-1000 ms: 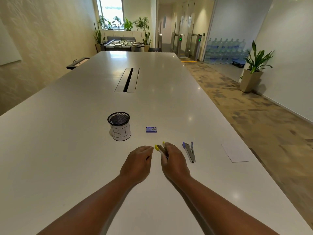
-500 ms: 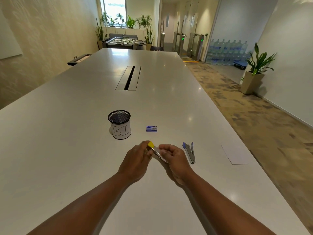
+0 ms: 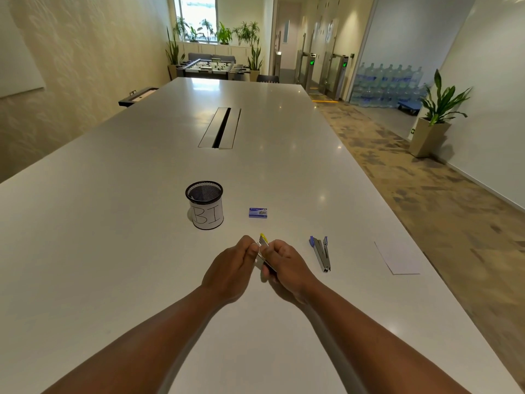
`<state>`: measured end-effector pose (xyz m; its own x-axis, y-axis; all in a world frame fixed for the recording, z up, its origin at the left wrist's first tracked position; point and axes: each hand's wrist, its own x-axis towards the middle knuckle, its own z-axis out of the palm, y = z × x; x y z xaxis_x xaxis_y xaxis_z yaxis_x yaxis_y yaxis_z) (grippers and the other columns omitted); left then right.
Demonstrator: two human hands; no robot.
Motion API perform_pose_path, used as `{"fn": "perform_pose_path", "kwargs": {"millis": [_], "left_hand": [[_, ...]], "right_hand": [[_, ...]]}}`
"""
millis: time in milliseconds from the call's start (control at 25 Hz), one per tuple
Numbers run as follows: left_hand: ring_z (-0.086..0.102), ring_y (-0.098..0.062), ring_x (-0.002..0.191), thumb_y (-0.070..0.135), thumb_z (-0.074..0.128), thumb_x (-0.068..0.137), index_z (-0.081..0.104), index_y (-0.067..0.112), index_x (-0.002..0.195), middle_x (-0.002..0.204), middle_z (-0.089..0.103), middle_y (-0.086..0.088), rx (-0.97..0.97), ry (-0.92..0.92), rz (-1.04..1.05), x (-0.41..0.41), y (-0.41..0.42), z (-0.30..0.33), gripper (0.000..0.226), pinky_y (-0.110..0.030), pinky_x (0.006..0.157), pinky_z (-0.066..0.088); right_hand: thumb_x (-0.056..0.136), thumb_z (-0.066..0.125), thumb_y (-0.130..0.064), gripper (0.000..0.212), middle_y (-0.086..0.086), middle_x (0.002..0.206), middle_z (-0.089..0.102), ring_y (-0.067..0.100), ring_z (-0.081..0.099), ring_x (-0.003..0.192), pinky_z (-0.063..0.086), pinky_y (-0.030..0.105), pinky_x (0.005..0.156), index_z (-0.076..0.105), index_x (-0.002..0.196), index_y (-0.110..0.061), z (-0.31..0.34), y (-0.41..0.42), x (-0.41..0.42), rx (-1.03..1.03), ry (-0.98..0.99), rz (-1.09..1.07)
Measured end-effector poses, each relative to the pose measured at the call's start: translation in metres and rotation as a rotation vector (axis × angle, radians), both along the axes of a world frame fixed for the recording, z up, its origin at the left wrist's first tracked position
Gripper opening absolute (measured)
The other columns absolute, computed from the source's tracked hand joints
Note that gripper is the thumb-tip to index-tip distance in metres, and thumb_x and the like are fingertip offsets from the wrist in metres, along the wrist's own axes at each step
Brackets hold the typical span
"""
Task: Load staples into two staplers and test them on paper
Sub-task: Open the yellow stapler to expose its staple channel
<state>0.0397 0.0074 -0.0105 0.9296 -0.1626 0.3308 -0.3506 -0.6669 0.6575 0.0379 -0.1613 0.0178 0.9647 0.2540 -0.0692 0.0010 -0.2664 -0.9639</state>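
A small yellow-tipped metal stapler (image 3: 263, 243) is lifted just above the white table (image 3: 113, 223), held between both hands. My left hand (image 3: 233, 265) pinches its upper end while my right hand (image 3: 287, 265) grips its lower body. Most of the stapler is hidden by the fingers. A second stapler with blue ends (image 3: 321, 253) lies on the table to the right of my hands. A small blue staple box (image 3: 258, 212) rests beyond the hands. A white sheet of paper (image 3: 397, 257) lies near the table's right edge.
A black mesh cup labelled "BI" (image 3: 205, 204) stands left of the staple box. A cable slot (image 3: 220, 127) runs along the table's middle further back. The table's right edge drops to a carpeted walkway with a potted plant (image 3: 434, 120).
The yellow stapler has come off the table into both hands. My hands have drawn closer together around it, and its yellow tip now points up and away.
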Motion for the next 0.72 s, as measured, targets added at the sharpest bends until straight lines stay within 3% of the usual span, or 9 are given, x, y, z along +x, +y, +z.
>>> {"fn": "perform_pose_path", "kwargs": {"millis": [240, 520, 720], "left_hand": [[0.048, -0.012, 0.056, 0.055, 0.023, 0.105, 0.035, 0.032, 0.086, 0.062, 0.052, 0.006, -0.005, -0.009, -0.008, -0.002, 0.0, -0.001, 0.032, -0.027, 0.049, 0.035], [0.05, -0.011, 0.057, 0.058, 0.022, 0.104, 0.037, 0.032, 0.088, 0.063, 0.053, 0.009, -0.023, -0.065, -0.03, -0.002, -0.001, -0.004, 0.034, -0.024, 0.049, 0.034], [0.051, -0.012, 0.056, 0.061, 0.02, 0.104, 0.037, 0.03, 0.089, 0.064, 0.054, 0.007, -0.018, -0.094, -0.024, -0.003, -0.002, -0.004, 0.038, -0.024, 0.048, 0.036]], "right_hand": [[0.106, 0.045, -0.039, 0.039, -0.001, 0.055, 0.059, 0.017, 0.053, 0.055, 0.045, 0.035, 0.064, 0.056, 0.093, -0.004, -0.006, 0.003, -0.002, 0.021, -0.046, -0.045], [0.107, 0.044, -0.034, 0.038, -0.006, 0.053, 0.056, 0.01, 0.049, 0.051, 0.043, 0.03, 0.059, 0.058, 0.094, -0.001, -0.011, 0.003, -0.003, 0.004, -0.078, -0.092], [0.107, 0.043, -0.037, 0.034, -0.004, 0.052, 0.055, 0.012, 0.049, 0.049, 0.043, 0.027, 0.054, 0.055, 0.085, -0.013, -0.009, 0.004, -0.006, 0.086, -0.072, -0.105]]}}
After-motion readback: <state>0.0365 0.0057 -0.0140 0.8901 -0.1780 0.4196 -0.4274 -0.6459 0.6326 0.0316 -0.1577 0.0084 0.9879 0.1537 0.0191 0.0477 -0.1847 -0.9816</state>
